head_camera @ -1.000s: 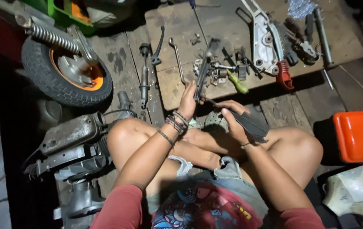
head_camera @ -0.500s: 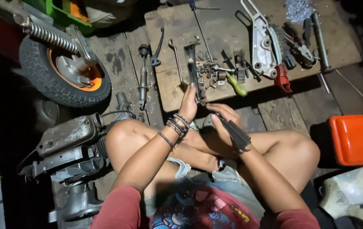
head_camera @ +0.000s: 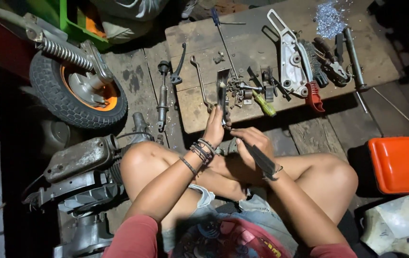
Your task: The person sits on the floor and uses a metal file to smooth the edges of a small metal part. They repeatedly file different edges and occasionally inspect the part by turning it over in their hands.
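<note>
The left hand (head_camera: 214,128) pinches a flat metal part (head_camera: 223,93) upright at the plank (head_camera: 190,38) edge; the right hand (head_camera: 251,143) grips a file (head_camera: 262,160). A slip could scatter the small screws (head_camera: 238,91) beside the part.

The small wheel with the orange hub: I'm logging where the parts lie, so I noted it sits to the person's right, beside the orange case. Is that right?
Not quite. In the head view the small wheel with the orange hub lies to the person's left, next to the grey engine block. The orange case is on the opposite side, to the person's right, so the two are not beside each other.
</note>
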